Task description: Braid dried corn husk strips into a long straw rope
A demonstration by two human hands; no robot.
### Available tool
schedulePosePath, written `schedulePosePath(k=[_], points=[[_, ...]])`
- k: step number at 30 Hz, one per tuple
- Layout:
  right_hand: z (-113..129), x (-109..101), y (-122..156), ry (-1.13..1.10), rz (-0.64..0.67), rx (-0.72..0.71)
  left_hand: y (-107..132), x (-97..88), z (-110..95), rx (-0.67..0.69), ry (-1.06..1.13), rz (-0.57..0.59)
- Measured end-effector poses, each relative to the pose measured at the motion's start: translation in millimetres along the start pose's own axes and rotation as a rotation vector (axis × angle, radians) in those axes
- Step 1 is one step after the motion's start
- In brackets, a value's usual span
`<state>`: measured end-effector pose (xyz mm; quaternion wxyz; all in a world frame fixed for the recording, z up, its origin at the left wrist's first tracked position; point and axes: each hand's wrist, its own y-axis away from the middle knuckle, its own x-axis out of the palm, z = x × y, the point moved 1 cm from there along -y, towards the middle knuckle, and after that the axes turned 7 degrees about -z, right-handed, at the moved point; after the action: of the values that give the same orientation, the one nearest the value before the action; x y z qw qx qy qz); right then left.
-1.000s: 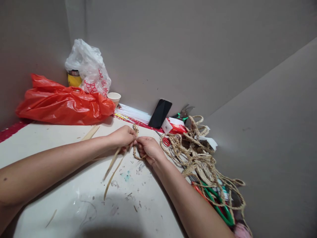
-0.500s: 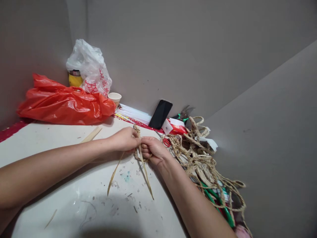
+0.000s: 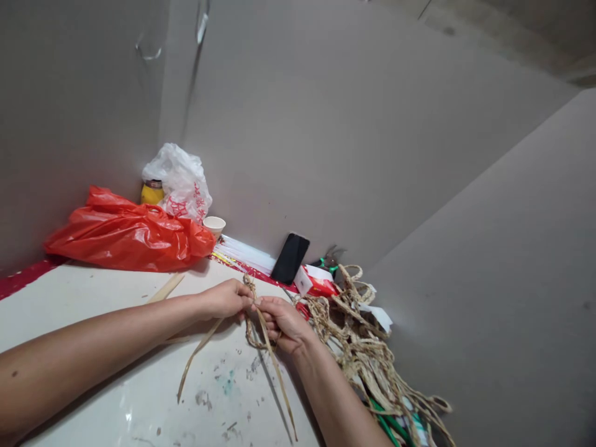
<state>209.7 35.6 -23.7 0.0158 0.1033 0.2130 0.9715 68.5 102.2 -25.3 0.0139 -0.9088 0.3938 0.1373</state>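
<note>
My left hand and my right hand meet over the table, fingertips pinched together on a thin braided straw cord. The cord's knotted upper end sticks up above the fingers, and a loop of it hangs below them. From the pinch, one loose tan straw strand runs down toward the front of the table. Another strand hangs from beneath my left hand and curves to the left. The exact spot where the fingers grip is partly hidden by the fingers themselves.
A tangled heap of braided cord lies along the right edge. Behind stand a black phone, a red-and-white box, pliers, a paper cup and a red plastic bag. Flat straw strips lie at left.
The camera has tilted up, so everything sits lower in view. Both hands still pinch the cord; the left strand has swung further out to the left.
</note>
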Motion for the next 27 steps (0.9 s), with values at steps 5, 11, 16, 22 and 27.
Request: schedulePosePath(k=[5, 11, 16, 22, 27], points=[[2, 1, 2, 0.092, 0.011, -0.016, 3, 0.9, -1, 0.175, -0.238, -0.135], [5, 2, 5, 0.227, -0.034, -0.077, 4, 8.8, 5, 0.290, -0.413, -0.302], [1, 0, 1, 0.400, -0.110, -0.190, 3, 8.7, 6, 0.214, -0.275, -0.281], [-7, 5, -5, 0.672, -0.242, -0.385, -2, 5.3, 9, -0.012, -0.088, -0.170], [-8, 8, -2, 0.859, -0.326, -0.489, 0, 4.9, 5, -0.126, -0.007, -0.134]])
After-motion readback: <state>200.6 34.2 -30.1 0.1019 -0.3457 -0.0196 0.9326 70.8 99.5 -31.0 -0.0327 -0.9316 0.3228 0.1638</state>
